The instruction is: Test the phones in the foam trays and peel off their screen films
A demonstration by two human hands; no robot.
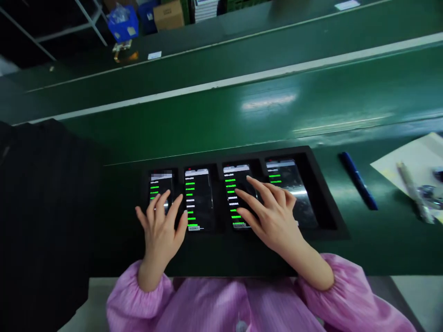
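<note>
Several smartphones lie face up, side by side, in the slots of a black tray (327, 203), their screens lit with green and white lines on black. My left hand (162, 230) is spread over the leftmost smartphone (159, 184) and hides its lower part. Beside it, the second smartphone (202, 198) shows almost fully. My right hand (272, 210) has its fingers apart over the third smartphone (237, 175) and partly covers the rightmost smartphone (302, 203). Neither hand grips anything. Whether the fingertips touch the glass I cannot tell.
On the green table (224, 258), right of the tray, lie a blue pen (358, 180) and a paper sheet (391, 161) with small items on it. Something black (44, 207) fills the left side. Past the conveyor belt (207, 110) are a blue bin (122, 27) and a cardboard box (169, 16).
</note>
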